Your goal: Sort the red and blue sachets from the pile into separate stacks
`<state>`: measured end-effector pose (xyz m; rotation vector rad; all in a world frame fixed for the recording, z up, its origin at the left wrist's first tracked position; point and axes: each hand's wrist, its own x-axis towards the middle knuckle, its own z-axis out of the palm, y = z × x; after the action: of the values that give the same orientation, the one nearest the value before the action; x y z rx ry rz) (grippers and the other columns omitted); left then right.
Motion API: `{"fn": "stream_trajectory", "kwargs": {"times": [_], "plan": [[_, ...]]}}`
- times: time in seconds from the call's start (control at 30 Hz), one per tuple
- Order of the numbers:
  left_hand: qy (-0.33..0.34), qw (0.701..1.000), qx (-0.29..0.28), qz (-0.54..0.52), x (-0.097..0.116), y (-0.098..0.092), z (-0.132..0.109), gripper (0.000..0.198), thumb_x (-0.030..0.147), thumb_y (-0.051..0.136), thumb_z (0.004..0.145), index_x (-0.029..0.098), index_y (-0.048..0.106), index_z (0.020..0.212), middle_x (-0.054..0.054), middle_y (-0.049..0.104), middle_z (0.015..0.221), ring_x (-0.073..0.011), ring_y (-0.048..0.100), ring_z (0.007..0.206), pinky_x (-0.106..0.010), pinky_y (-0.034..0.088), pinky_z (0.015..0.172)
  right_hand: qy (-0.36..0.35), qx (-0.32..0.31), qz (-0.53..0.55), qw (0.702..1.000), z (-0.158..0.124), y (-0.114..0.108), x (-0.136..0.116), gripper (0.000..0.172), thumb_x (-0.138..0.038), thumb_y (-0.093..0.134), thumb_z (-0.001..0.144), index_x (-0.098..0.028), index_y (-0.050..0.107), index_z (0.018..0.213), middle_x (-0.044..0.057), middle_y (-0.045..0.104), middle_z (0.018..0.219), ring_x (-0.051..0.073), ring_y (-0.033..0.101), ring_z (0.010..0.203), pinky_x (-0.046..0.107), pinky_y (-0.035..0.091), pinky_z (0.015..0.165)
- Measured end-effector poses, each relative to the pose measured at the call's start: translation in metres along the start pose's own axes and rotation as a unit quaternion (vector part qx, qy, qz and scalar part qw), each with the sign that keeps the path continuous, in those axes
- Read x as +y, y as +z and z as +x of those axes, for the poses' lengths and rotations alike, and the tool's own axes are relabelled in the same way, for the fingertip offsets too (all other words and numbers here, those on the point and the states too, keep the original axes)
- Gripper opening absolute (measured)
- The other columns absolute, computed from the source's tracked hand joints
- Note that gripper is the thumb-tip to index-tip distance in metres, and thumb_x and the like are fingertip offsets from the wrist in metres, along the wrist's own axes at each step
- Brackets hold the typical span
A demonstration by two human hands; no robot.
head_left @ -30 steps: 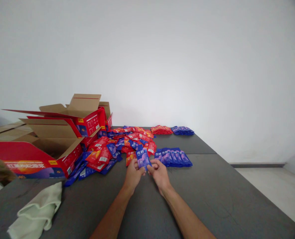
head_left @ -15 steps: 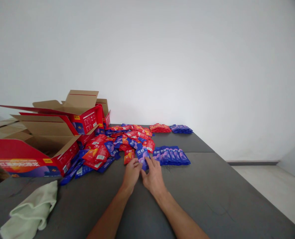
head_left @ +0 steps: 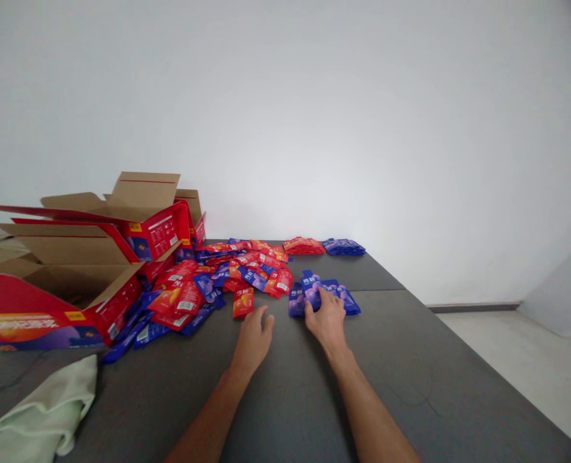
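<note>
Blue packet (head_left: pixel 310 283) in the right hand (head_left: pixel 330 319) lies over the left part of a row of blue packets (head_left: pixel 350 303), well in from the right edge of the table (head_left: pixel 305 399). The right hand pinches it low down, thumb at its left side and fingers at its right, with the printed front facing up; whether it touches the packets beneath cannot be told. The row overlaps packet on packet, just by the seam that runs across to the table's right edge.

The left hand (head_left: pixel 253 335) holds nothing visible, its thumb spread apart from the curled fingers. Nearest to it is a red packet (head_left: pixel 243 302) with orange print, at the near side of a mixed heap (head_left: pixel 251 260) of red and blue packets. It cannot be told whether this hand rests on the tabletop.

Toward the far edge, a stack of red packets (head_left: pixel 303 245) sits just beside a stack of blue packets (head_left: pixel 343 247), the blue one by the far right corner. Open red cartons with brown insides, a near carton (head_left: pixel 35 315) and a farther carton (head_left: pixel 163 235) among them, stand along the left part. Toward the near left corner lies a crumpled pale green cloth (head_left: pixel 49 408).
</note>
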<state>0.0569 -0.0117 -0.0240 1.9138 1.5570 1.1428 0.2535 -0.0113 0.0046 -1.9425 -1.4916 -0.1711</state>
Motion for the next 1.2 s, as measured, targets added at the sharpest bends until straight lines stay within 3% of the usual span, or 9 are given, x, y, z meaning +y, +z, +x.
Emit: {"fn": "stream_trajectory", "kwargs": {"times": [0.1, 0.27, 0.47, 0.73, 0.93, 1.2], "plan": [[0.041, 0.991, 0.014, 0.125, -0.004, 0.0, 0.0, 0.041, 0.033, 0.045, 0.091, 0.014, 0.061, 0.123, -0.014, 0.061, 0.13, -0.0274, 0.05, 0.127, -0.044, 0.036, 0.109, 0.06, 0.006, -0.042, 0.997, 0.009, -0.003, 0.02, 0.05, -0.036, 0.057, 0.083, -0.019, 0.056, 0.13, 0.014, 0.058, 0.128, 0.034, 0.04, 0.122, 0.047, 0.035, 0.095], [0.039, 0.972, 0.005, 0.231, -0.004, 0.002, -0.001, 0.045, 0.037, 0.045, 0.091, 0.016, 0.06, 0.128, -0.013, 0.051, 0.143, -0.034, 0.035, 0.138, -0.051, 0.027, 0.113, 0.118, 0.033, -0.067, 0.99, 0.016, 0.002, 0.043, 0.048, -0.035, 0.055, 0.083, -0.022, 0.055, 0.129, 0.012, 0.058, 0.129, 0.034, 0.036, 0.123, 0.05, 0.033, 0.095], [0.027, 0.964, -0.033, 0.263, -0.004, 0.007, -0.001, 0.047, 0.04, 0.043, 0.092, 0.018, 0.059, 0.13, -0.012, 0.047, 0.147, -0.0331, 0.029, 0.141, -0.051, 0.023, 0.114, 0.173, 0.005, -0.077, 0.982, 0.021, 0.011, 0.06, 0.049, -0.033, 0.054, 0.081, -0.021, 0.056, 0.129, 0.012, 0.058, 0.128, 0.034, 0.034, 0.126, 0.052, 0.032, 0.098], [0.009, 0.971, -0.048, 0.235, -0.005, 0.008, 0.001, 0.048, 0.04, 0.045, 0.09, 0.018, 0.059, 0.13, -0.014, 0.045, 0.148, -0.0344, 0.027, 0.142, -0.054, 0.02, 0.114, 0.156, 0.017, -0.053, 0.986, 0.02, 0.016, 0.064, 0.047, -0.034, 0.049, 0.083, -0.023, 0.059, 0.127, 0.013, 0.054, 0.133, 0.039, 0.033, 0.128, 0.06, 0.031, 0.096], [-0.004, 0.976, -0.047, 0.214, -0.004, 0.006, 0.0, 0.047, 0.038, 0.047, 0.089, 0.019, 0.058, 0.131, -0.013, 0.043, 0.149, -0.0351, 0.028, 0.141, -0.056, 0.018, 0.114, 0.136, 0.041, -0.06, 0.988, 0.018, 0.011, 0.051, 0.044, -0.036, 0.05, 0.084, -0.021, 0.062, 0.124, 0.013, 0.051, 0.136, 0.038, 0.032, 0.129, 0.059, 0.03, 0.098], [-0.004, 0.974, -0.031, 0.226, -0.009, 0.006, 0.003, 0.047, 0.036, 0.047, 0.09, 0.019, 0.056, 0.133, -0.014, 0.045, 0.148, -0.0332, 0.031, 0.14, -0.053, 0.019, 0.114, -0.043, 0.018, -0.017, 0.999, -0.013, 0.024, -0.01, 0.039, -0.031, 0.052, 0.085, -0.02, 0.063, 0.121, 0.013, 0.052, 0.138, 0.037, 0.027, 0.135, 0.056, 0.026, 0.103]]}}
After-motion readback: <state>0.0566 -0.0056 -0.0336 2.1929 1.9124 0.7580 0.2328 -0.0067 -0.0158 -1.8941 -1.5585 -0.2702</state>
